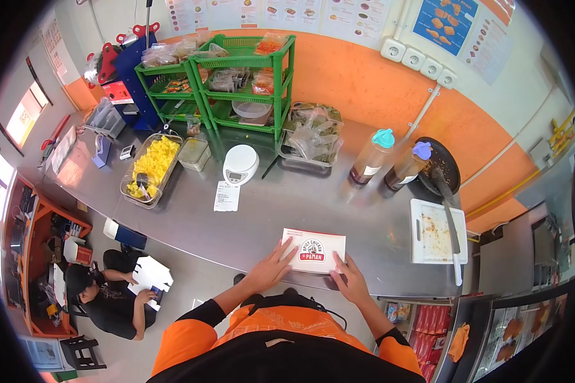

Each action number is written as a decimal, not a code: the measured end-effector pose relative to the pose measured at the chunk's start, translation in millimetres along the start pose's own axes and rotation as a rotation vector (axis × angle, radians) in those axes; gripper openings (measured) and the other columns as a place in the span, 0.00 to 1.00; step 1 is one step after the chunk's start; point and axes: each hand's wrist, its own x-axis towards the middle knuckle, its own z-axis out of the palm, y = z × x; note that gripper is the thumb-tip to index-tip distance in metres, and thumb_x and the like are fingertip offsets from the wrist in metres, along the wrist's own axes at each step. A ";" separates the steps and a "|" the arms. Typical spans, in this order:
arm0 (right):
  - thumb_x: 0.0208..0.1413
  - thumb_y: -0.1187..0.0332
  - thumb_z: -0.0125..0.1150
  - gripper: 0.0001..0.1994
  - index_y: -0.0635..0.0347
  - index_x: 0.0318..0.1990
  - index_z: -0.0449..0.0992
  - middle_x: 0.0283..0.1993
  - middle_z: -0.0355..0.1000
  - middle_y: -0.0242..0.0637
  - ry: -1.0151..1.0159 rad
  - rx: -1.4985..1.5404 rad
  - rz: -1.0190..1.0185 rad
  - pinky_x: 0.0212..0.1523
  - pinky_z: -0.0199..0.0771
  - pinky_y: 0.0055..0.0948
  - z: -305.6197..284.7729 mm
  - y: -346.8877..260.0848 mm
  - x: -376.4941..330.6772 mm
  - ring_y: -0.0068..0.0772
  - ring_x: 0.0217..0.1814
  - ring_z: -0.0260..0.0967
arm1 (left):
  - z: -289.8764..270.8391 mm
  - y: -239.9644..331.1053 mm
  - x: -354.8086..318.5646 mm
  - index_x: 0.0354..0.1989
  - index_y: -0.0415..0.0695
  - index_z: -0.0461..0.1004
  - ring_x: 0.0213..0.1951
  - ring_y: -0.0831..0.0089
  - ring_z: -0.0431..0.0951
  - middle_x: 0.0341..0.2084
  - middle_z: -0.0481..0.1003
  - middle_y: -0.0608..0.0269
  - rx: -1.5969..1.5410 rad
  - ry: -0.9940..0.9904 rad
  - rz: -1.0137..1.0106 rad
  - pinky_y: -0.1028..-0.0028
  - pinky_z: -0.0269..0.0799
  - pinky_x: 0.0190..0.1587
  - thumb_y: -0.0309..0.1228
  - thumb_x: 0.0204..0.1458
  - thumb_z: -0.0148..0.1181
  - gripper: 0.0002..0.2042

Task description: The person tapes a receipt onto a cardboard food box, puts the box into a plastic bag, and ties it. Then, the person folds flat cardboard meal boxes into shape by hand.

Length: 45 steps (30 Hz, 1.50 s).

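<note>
The counter (338, 207) is smooth metal with a soft sheen (it gives back only blurred reflections). At its front edge, the box (313, 251) looks like matt paperboard. Near its right edge, the cutting board (428, 233) seems plastic, its face stained, beneath a knife (453, 233) with a metal blade. Toward the back edge, the rack (236, 62) is openwork plastic, the bottles (372, 156) glossy and see-through, the receipt (226, 198) thin paper.

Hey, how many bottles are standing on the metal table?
2: the teal-capped bottle and the purple-capped bottle just right of it, near the black pan. Any behind the green shelves would be hidden.
</note>
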 end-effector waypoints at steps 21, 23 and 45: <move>0.51 0.66 0.51 0.20 0.55 0.53 0.64 0.56 0.57 0.53 0.195 -0.087 -0.035 0.41 0.66 0.32 23.2 14.5 -16.4 0.44 0.38 0.65 | 27.0 2.5 7.8 0.42 0.47 0.66 0.58 0.50 0.52 0.54 0.55 0.52 -0.246 0.245 -0.020 0.56 0.51 0.57 0.43 0.34 0.65 0.25; 0.52 0.66 0.48 0.19 0.54 0.53 0.64 0.57 0.55 0.55 0.230 -0.018 0.027 0.47 0.61 0.37 25.8 18.5 -15.8 0.49 0.45 0.62 | 14.6 17.6 21.1 0.36 0.45 0.66 0.58 0.46 0.50 0.52 0.55 0.53 -0.346 0.326 -0.106 0.52 0.47 0.58 0.43 0.27 0.70 0.27; 0.49 0.65 0.55 0.36 0.78 0.57 0.41 0.57 0.52 0.55 0.300 0.540 0.480 0.55 0.55 0.33 60.1 24.3 -2.3 0.41 0.58 0.53 | -7.8 15.4 74.4 0.37 0.42 0.63 0.51 0.53 0.56 0.47 0.58 0.47 0.195 -0.004 0.325 0.56 0.45 0.55 0.45 0.24 0.62 0.29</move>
